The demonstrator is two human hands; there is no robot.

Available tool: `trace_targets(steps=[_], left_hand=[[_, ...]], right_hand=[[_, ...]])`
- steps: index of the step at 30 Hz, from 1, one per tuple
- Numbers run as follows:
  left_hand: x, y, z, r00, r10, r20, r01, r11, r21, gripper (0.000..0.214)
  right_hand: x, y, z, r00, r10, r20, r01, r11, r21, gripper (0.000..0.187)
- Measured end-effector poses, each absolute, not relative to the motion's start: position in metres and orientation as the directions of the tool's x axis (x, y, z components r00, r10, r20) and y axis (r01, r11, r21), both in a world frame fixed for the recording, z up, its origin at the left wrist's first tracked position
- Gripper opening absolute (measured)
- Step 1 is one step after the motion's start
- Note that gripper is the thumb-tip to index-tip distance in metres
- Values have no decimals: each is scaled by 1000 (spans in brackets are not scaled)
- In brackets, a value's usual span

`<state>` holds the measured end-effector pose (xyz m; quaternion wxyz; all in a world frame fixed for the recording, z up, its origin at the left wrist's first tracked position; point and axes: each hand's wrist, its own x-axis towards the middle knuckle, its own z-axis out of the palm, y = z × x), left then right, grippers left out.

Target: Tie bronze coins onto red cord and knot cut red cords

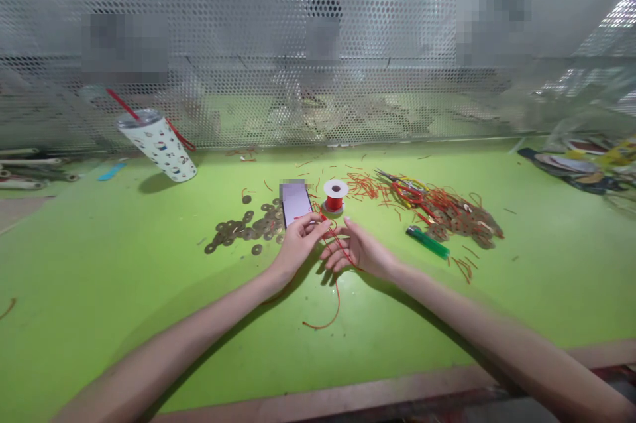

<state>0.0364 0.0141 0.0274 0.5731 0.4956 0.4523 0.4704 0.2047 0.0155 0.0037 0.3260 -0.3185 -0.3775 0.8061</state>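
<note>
We see a red cord running between both hands at the middle of the green desk, its loose end curling down onto the desk towards us. The left hand has its grip pinched together on the cord near the fingertips. The right hand lies just beside it, palm partly up, fingers loosely spread, with the cord passing across them; we cannot tell whether its grip is clamped on the cord or only carrying it. The two hands nearly touch.

Just behind the left hand lies a phone, screen up, and just right of it stands a white spool of red cord. To the left of the phone a scatter of holed brass coins is spread on the desk. To the right of the hands lies a green lighter, and beyond it a heap of coins tied with red cord, with red-handled scissors at its near-left edge and short cord scraps about them. Far left, a patterned cup with a lid and red straw appears tilted. A perforated metal screen closes the far side of the desk.
</note>
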Motion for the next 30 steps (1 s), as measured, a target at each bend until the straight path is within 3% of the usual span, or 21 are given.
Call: trace_targets(steps=[5, 10, 19, 24, 27, 30], left_hand=[[37, 11, 26, 185, 982, -37, -56, 48, 997, 28], [39, 11, 19, 218, 976, -4, 20, 0, 1000, 27], [40, 11, 12, 243, 969, -54, 63, 40, 997, 32], [40, 8, 14, 247, 969, -3, 57, -12, 998, 29], [39, 6, 16, 236, 972, 0, 39, -10, 999, 29], [38, 7, 16, 241, 971, 3, 40, -13, 999, 31]], right_hand=[[202, 10, 4, -256, 966, -27, -270, -98, -958, 40], [199, 0, 6, -149, 974, 169, -189, 140, -972, 20], [194, -4, 3, -101, 979, 177, -208, 153, -966, 25], [194, -4, 0, -106, 975, 196, -202, 172, -964, 25], [196, -3, 0, -93, 976, 198, -100, 188, -977, 20], [201, -1, 3, -35, 964, 265, 130, 267, -955, 15]])
